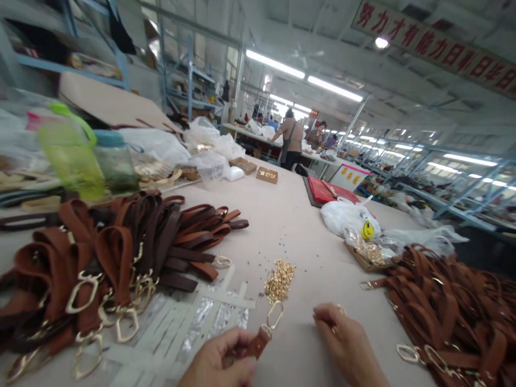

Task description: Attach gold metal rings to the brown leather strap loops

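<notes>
My left hand [226, 355] pinches the end of a brown leather strap [259, 342] near the bottom middle. A gold oval snap hook [276, 316] hangs from that end and points away from me. Just beyond it lies a heap of small gold metal fittings [279, 280], with tiny dark bits scattered around. To the right, my right hand [342, 341] is low over the table with its fingers curled together. Glints of gold show at its fingers, but what they hold is too small to make out.
A pile of brown leather straps [133, 242] with gold hooks covers the left; another strap pile [455, 317] lies at right. Pale tape [161, 333] covers the near table. Behind stand a box of fittings [366, 255], plastic bags [349, 217] and a green bottle [68, 156]. People work farther back.
</notes>
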### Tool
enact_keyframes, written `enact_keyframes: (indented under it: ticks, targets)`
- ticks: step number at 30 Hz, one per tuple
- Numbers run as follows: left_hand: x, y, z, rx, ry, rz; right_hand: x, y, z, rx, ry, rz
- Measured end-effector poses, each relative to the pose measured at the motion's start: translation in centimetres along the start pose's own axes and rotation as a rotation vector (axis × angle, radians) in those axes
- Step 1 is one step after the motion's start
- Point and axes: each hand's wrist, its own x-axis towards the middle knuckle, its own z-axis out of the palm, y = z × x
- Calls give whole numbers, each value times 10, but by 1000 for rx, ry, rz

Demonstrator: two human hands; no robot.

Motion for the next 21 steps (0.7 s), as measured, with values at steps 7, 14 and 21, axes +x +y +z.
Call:
enact_keyframes:
  ticks: [7, 14, 21]
  targets:
    - [-17, 17, 11, 128, 25, 87, -20, -96, 32, 587, 13, 199]
    - [-19, 9, 9, 365, 134, 344, -28, -114, 50, 324, 102, -38]
    - [-22, 5, 8, 495, 186, 500, -31, -119, 56, 344, 205, -104]
